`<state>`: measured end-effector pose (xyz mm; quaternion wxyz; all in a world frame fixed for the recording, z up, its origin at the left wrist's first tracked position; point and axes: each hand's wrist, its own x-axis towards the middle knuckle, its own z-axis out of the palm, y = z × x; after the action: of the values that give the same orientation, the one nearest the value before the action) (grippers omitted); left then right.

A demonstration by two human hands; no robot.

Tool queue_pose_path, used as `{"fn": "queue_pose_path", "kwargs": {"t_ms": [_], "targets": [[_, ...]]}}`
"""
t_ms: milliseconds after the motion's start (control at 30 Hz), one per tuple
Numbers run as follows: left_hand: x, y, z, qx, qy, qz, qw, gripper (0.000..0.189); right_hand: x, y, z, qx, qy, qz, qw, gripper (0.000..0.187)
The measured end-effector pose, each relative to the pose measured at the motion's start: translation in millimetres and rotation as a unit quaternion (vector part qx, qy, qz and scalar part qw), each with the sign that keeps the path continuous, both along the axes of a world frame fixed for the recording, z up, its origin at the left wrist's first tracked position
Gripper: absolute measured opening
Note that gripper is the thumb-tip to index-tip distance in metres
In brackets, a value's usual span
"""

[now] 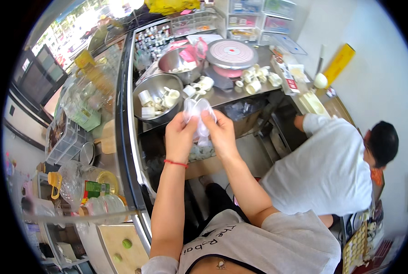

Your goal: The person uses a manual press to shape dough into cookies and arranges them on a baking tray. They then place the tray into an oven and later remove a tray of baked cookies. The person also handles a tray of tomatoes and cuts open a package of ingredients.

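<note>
Both of my hands hold one translucent, whitish plastic piece (201,114) between thumbs and fingers, over the front edge of a steel worktop (224,94). My left hand (180,137) has its side, my right hand (221,132) the other. What exactly the piece is, I cannot tell. Behind it to the left stands a steel bowl (174,82) with several cream-white plastic parts (145,98) inside. A second steel bowl (164,63) holds small white parts and a pink item. More white parts (253,85) lie on the worktop beside a pink-and-grey turntable (232,54).
A person in a white shirt (320,167) bends close by at the right. Clear drawers (243,20) and small bottles (152,37) stand at the back. A glass partition's dark frame (123,120) runs along the left, with oil bottles (101,185) beyond it.
</note>
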<state>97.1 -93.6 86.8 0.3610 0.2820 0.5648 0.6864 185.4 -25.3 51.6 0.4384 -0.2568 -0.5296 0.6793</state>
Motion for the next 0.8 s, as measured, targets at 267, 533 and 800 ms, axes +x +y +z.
{"fn": "queue_pose_path", "kwargs": {"t_ms": [267, 533, 800], "targets": [[67.9, -66.4, -38.1, -0.080, -0.035, -0.003, 0.996, 0.012, 97.2, -47.7, -52.4, 0.182, -0.244, -0.007, 0.953, 0.025], [175.3, -103.9, -70.4, -0.044, 0.060, 0.008, 0.997, 0.008, 203.0, -106.1, -5.5, 0.191, -0.257, 0.007, 0.947, 0.016], [309.3, -170.5, -99.2, -0.037, 0.069, -0.120, 0.990, 0.007, 338.0, -163.6, -49.4, 0.074, -0.331, 0.116, 0.933, 0.019]]}}
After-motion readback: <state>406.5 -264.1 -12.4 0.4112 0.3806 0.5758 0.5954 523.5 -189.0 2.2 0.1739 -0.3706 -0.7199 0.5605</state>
